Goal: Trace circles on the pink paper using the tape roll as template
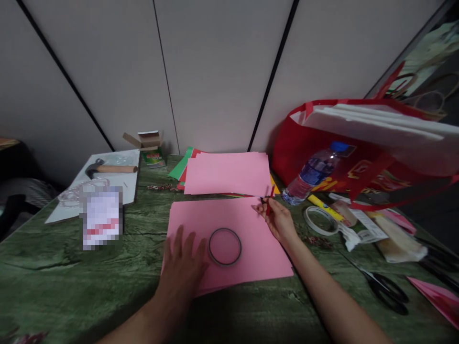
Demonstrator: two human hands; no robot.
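A stack of pink paper sheets (251, 267) lies in front of me. On it rests a thin, dark-rimmed ring (225, 264), with pink showing through its middle. My left hand (184, 260) presses flat on the sheets just left of the ring, fingers spread and the thumb close to its rim. Near the stack's upper right corner, my right hand (278, 217) pinches a thin red pen or pencil (268, 206). Something small and dark shows by those fingertips, too blurred to make out.
More pink paper (229, 173) lies behind. At right are a water bottle (310, 174), red bag (287, 148), tape roll (321, 220), yellow tube (326, 208) and scissors (385, 289). At left, a hammer (114, 168) rests on a white board (132, 157), near an opened box (153, 156).
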